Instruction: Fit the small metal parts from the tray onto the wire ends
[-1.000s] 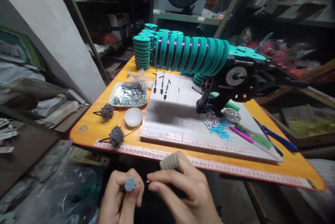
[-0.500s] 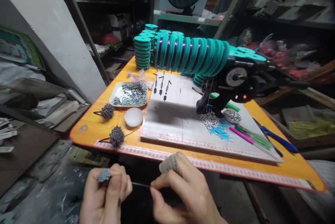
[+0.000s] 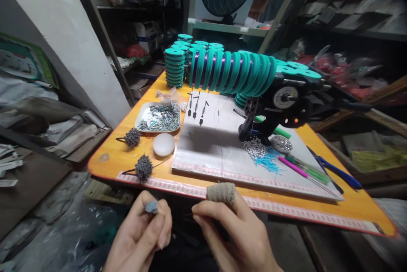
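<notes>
My left hand [image 3: 144,229] is closed in front of the table edge, with a blue-grey textured wrap [image 3: 151,207] on one finger. A thin line ran from this grip a moment before; what its fingertips pinch is now mostly hidden. Beside it, my right hand [image 3: 235,229] pinches thumb and forefinger together, and a short dark piece of thin line [image 3: 188,214] shows at the tips. Grey cloth tape [image 3: 221,192] wraps a raised finger of this hand. Both hands are apart, below a measuring tape [image 3: 184,188] along the table's front.
A white board [image 3: 210,153] carries a black winding device [image 3: 263,119] with turquoise spools [image 3: 232,70]. Small metal beads [image 3: 254,148], blue strips [image 3: 269,161], a pink-handled tool [image 3: 292,167] and pliers [image 3: 341,172] lie right. A parts tray [image 3: 158,126], white bowl [image 3: 163,145] and spiky dark balls [image 3: 144,167] stand left.
Both hands have moved right and the right hand has turned a little. The line stretched between them before now shows only as a short dark bit at the right fingertips.
</notes>
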Motion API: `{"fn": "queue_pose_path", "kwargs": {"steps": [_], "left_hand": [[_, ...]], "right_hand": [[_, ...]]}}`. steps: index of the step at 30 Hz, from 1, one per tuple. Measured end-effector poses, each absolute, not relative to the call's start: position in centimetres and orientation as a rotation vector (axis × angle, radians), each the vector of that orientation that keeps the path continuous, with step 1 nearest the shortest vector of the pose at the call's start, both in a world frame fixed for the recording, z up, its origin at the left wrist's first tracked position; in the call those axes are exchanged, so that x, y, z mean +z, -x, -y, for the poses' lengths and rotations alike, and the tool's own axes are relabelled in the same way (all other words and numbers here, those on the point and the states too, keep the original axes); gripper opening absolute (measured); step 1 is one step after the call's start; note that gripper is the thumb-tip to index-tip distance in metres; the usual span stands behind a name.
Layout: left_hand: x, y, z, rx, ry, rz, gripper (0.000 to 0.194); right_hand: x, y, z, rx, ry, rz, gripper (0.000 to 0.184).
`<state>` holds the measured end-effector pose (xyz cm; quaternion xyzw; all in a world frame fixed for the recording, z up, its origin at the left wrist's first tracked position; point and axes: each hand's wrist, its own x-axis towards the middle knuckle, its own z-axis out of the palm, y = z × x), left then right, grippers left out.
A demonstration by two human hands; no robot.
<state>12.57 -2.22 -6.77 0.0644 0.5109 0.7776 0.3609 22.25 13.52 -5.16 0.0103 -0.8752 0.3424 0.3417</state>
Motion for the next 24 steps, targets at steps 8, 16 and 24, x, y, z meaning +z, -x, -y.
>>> {"fn": "queue_pose_path", "kwargs": {"steps": [8,16,24], "left_hand": [[-8.2,-11.4,2.1,1.983,-0.257,-1.238,0.02],[-7.8,-11.9,1.6,2.147,-0.382,-1.541,0.011],[-6.6,-13.1,0.6,1.991,-0.097,-1.352,0.045]], "right_hand": [[-5.1,-22.0,-13.3,0.878,-0.017,2.217,0.02],[-4.9,-21.7,-13.3,0.915,0.015,2.195,0.022],[-5.4,-21.3,-12.8,0.896,0.006,2.152,0.018]]}}
